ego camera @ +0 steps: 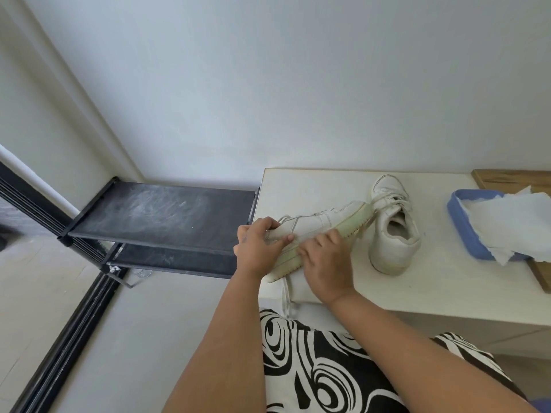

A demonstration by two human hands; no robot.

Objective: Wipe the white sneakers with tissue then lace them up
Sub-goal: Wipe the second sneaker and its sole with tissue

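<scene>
Left hand (261,242): you grip the tilted sneaker (316,231) at its near-left end, thumb and fingers curled round the upper.
Right hand (326,262): fingers bent, pressing tissue (301,286) against the sole edge.
Second sneaker (393,228): upright on the table (432,287), just right.
Tissue tray (465,231): far right.

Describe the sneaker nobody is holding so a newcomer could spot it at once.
Start at the white table against the wall. Between the blue tissue tray and the sneaker held on its side stands the free sneaker. It alone sits upright on its sole, untouched.
</scene>
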